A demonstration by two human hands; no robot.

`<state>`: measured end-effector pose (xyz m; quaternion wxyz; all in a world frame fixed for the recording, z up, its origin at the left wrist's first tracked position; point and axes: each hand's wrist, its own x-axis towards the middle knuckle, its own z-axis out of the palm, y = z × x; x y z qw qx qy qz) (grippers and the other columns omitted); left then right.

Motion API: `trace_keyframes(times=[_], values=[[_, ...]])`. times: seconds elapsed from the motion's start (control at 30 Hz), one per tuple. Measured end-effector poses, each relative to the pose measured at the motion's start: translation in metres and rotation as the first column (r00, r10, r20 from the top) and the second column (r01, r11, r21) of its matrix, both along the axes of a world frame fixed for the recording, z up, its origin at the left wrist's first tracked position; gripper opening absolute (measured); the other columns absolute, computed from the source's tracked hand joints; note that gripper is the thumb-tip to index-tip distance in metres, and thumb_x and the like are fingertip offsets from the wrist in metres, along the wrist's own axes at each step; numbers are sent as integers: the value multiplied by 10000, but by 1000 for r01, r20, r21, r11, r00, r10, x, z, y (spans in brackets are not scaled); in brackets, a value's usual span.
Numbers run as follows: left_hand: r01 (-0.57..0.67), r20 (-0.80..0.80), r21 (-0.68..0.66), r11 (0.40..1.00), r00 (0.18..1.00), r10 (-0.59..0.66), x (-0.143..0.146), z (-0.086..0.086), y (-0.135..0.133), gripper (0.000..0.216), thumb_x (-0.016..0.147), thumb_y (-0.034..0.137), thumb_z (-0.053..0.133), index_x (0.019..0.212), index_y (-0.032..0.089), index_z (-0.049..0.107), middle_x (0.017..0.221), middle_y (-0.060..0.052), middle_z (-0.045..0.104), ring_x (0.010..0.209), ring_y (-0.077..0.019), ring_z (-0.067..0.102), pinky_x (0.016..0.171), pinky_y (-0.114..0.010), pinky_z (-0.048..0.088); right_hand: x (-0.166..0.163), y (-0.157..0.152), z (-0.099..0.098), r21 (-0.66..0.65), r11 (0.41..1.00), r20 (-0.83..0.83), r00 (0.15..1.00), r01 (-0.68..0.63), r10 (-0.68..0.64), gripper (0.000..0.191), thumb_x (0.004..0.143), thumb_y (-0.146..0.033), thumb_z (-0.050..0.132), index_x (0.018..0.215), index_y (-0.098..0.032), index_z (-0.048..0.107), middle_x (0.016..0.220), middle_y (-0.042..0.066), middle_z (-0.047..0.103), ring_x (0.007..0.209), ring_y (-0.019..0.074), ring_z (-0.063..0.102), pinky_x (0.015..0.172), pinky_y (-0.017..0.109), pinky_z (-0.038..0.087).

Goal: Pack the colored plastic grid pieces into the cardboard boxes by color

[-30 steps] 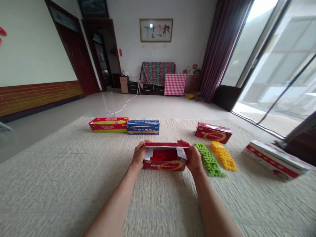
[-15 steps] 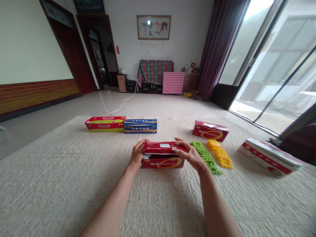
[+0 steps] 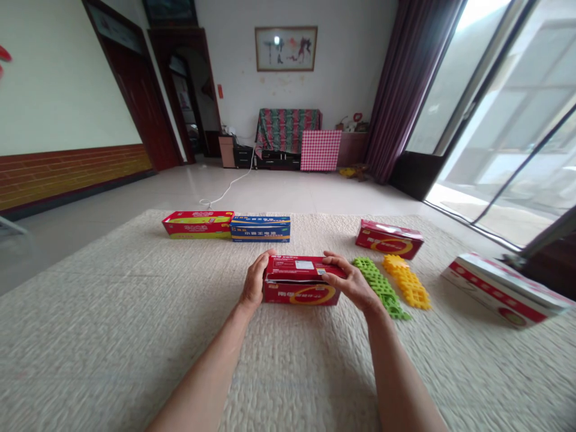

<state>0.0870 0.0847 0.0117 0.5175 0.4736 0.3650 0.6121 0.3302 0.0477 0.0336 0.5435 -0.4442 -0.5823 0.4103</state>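
Observation:
A red cardboard box (image 3: 300,288) with a yellow oval on its front rests on the beige quilted mat (image 3: 112,336) right before me. Its lid lies almost flat on top. My left hand (image 3: 254,282) grips the box's left end, fingers curled over the top edge. My right hand (image 3: 348,282) rests on the lid's right side, fingers pressed down on it. Just right of that hand lie a green lattice strip (image 3: 380,287) and a yellow lattice strip (image 3: 407,282), side by side.
At the mat's far edge stand a red and yellow box (image 3: 198,225) and a blue box (image 3: 260,229), touching. A red box (image 3: 389,239) lies at the far right, a larger red and white box (image 3: 504,289) at the right edge. Tiled floor lies beyond.
The box lid was up, showing red pieces inside; it has come down over them. My right hand moved from the box's end onto the lid.

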Motion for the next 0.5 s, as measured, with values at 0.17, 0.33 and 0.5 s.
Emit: trace_keyframes(times=[0.17, 0.33, 0.5], values=[[60, -194, 60, 996, 980, -47, -3, 5, -6, 519, 829, 478, 572, 1260, 191, 576, 1188, -78, 660, 1099, -257, 597, 961, -343, 429, -4, 3, -3, 30, 998, 28, 998, 55, -56, 375, 624, -386, 792, 961, -243, 714, 1348, 77, 520, 1204, 299, 505, 978, 437, 452], [-11, -280, 147, 989, 959, 52, -8, 2, 1, 493, 854, 466, 551, 1255, 180, 584, 1282, -91, 605, 1206, -265, 523, 1050, -370, 353, -12, 10, -17, 58, 987, 26, 988, 150, -152, 478, 637, -418, 777, 1071, -253, 666, 1382, 78, 497, 1237, 299, 476, 1024, 454, 394], [-81, -241, 135, 988, 964, 112, -7, -5, 4, 474, 849, 466, 551, 1219, 177, 613, 1271, -80, 613, 1187, -264, 542, 1024, -350, 391, -26, 10, -32, 75, 979, -32, 982, 190, -188, 426, 777, -496, 632, 1135, -267, 604, 1358, 52, 516, 1263, 270, 448, 1039, 438, 370]])
